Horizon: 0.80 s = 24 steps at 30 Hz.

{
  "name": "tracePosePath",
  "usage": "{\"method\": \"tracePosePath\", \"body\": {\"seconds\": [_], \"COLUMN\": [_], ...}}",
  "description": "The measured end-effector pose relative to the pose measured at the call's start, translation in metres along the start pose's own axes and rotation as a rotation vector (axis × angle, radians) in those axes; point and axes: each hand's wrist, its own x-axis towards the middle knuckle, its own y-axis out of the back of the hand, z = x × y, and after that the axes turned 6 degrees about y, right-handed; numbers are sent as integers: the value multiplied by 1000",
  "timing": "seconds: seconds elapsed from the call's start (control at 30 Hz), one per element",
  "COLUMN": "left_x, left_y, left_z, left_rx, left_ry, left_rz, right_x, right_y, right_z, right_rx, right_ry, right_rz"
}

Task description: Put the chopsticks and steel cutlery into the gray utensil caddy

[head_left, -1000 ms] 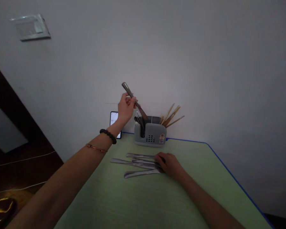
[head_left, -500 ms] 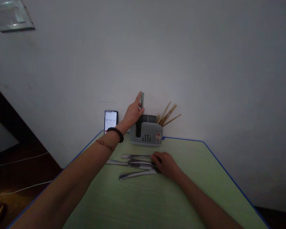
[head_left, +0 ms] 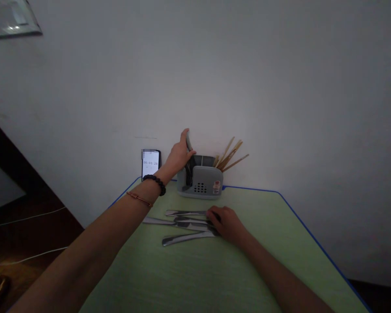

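Observation:
My left hand [head_left: 180, 152] is closed on the upper part of a table knife [head_left: 188, 141], its index finger stretched along the metal. This knife leans left, its lower part inside the left slot of a grey cutlery holder [head_left: 207, 176]. Several silver table knives [head_left: 187, 238] lie loosely side by side on the green table [head_left: 195, 274]. The fingers of my right hand [head_left: 227, 224] are curled over the right ends of these knives and hide them. How firmly that hand grips them is not visible.
Wooden chopsticks [head_left: 231, 154] lean out of the holder's right side. A phone [head_left: 150, 164] showing a running timer stands against the white wall [head_left: 280, 87], left of the holder. Blue edging [head_left: 250, 189] borders the table.
The knife in my left hand has gone from upright to leaning left, and the hand has moved slightly left and down with it. My right hand stays on the knives.

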Motion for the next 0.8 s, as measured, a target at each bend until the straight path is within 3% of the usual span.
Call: {"method": "tracePosePath", "body": {"seconds": [0.23,0.4,0.63,0.73,0.8], "left_x": [7,11,10,6,3], "left_y": [8,15,20,24,26], "left_z": [11,12,7,-1,-6], "left_rx": [496,511,677,566,442], "left_ry": [1,25,-11,-64,-119], "left_rz": [-135,-113,-185,-199,-125], "right_x": [1,0,1,0,0], "right_y": [3,4,4,3,4], "right_z": [-4,-5,-4,-4,-5], "right_rx": [-11,-19,-29,-32,-29], "right_ry": [-33,-45,-39,-30,-20], "right_rz": [-38,-47,-47,-37,-33]}}
